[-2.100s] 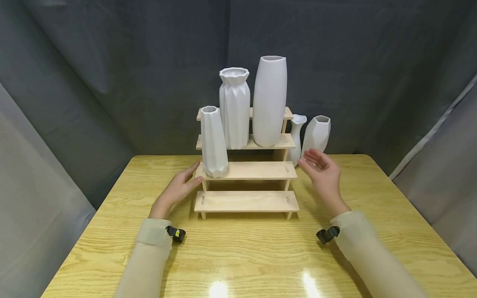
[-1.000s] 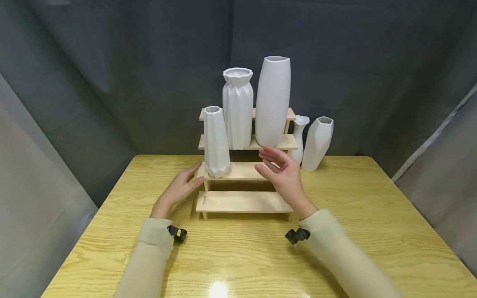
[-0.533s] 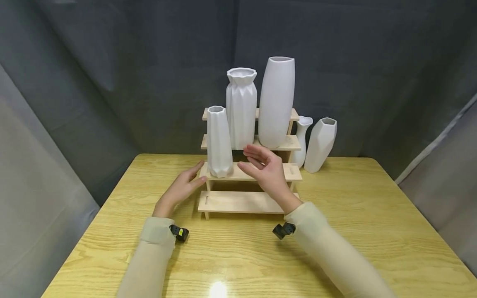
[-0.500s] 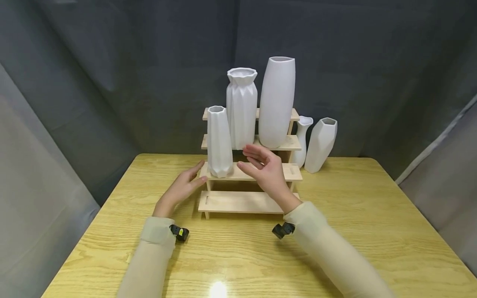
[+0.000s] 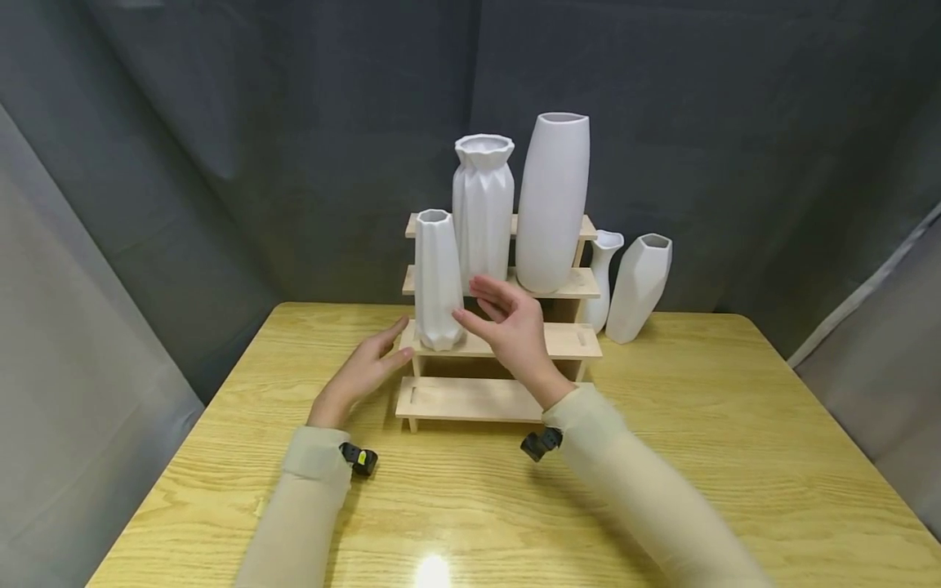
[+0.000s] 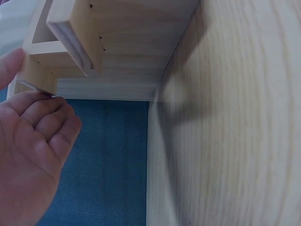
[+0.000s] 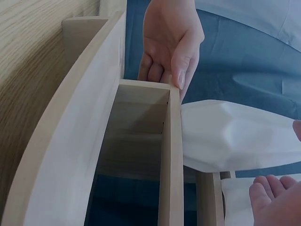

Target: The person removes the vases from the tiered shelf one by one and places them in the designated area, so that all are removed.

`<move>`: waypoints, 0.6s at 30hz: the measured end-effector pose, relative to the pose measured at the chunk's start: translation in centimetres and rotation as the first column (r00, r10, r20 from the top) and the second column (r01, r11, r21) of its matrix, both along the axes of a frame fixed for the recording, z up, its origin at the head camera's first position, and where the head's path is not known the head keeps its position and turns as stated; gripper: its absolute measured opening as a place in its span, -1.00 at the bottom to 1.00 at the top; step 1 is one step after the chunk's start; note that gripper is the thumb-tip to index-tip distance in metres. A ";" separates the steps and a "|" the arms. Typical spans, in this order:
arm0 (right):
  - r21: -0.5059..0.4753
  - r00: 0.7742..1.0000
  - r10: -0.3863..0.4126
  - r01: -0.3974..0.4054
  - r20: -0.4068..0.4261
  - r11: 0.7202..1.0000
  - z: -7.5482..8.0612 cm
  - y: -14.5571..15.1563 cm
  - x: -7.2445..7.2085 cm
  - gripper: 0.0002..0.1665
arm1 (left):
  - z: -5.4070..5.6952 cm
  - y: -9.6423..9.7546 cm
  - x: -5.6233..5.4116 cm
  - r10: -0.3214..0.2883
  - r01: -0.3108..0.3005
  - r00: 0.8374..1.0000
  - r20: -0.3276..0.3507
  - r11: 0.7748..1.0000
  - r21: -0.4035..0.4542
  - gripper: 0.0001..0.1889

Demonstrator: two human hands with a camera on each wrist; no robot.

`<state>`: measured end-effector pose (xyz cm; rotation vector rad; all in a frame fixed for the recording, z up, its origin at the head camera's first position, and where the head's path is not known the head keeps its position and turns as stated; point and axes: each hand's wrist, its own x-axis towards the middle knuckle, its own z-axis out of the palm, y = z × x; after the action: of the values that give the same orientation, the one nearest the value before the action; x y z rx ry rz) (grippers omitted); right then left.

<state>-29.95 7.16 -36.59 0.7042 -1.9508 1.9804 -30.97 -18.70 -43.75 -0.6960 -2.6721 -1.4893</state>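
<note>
A slim ribbed white vase (image 5: 439, 278) stands upright at the left end of a tiered wooden stand's (image 5: 470, 398) second step from the bottom. My left hand (image 5: 360, 371) holds that step's left end, its thumb at the front corner in the right wrist view and its fingers behind. The right hand (image 5: 515, 335) is just right of the slim vase, fingers extended and thumb apart. Its thumb tip overlaps the vase's edge; contact cannot be told. One step higher stand a pleated vase (image 5: 483, 204) with a flared rim and a tall smooth vase (image 5: 553, 204).
On the wooden table (image 5: 735, 457), right of the stand, are a faceted white vase (image 5: 638, 290) and a narrow-necked white vase (image 5: 601, 278), partly behind the stand. Grey curtains (image 5: 331, 147) hang behind and on both sides.
My right hand has moved left from beside the faceted vase, across the stand to the slim ribbed vase. The left hand keeps its place on the stand. The head view has shifted slightly.
</note>
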 end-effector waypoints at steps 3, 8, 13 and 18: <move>-0.007 1.000 -0.002 0.003 0.007 1.000 0.0 -0.5 -0.2 -0.30 | 0.0 0.0 0.1 -0.001 0.001 1.000 -0.002 1.000 0.002 -0.30; -0.010 1.000 0.002 -0.002 0.006 1.000 0.3 -1.2 -0.4 -0.28 | 0.0 0.0 0.2 -0.003 0.003 1.000 0.009 1.000 0.011 -0.30; 0.008 1.000 -0.010 0.009 0.014 1.000 0.5 -1.7 -0.8 -0.28 | 0.0 0.0 0.2 0.001 -0.001 1.000 0.011 1.000 0.006 -0.30; 0.022 1.000 -0.017 0.016 0.023 1.000 0.7 -2.4 -1.3 -0.27 | 0.1 0.0 0.2 0.010 -0.010 1.000 0.010 1.000 -0.009 -0.29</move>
<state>-31.24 4.78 -35.92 0.6706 -1.9886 1.9689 -30.79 -18.71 -43.70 -0.6769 -2.6870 -1.4837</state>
